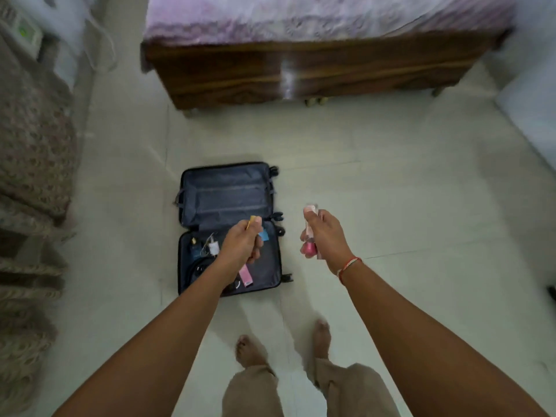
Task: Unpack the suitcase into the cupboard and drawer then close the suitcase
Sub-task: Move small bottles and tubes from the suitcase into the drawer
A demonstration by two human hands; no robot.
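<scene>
Two hands are raised above an open dark suitcase [228,203] lying flat on the pale floor [391,176]. Its nearer half holds cables, a white charger [213,247] and a pink box [245,275]. The left hand [240,243] grips a small yellow-tipped item [252,221]. The right hand [326,234] holds a pink tube [310,215] and a round pink bottle [310,248].

No legible text, label or number on anything, the whole view too blurred

I stand on a pale tiled floor [391,176]; ahead, a dark wooden bed [301,73] (pink cover [316,16]), patterned fabric [30,145] left.
</scene>
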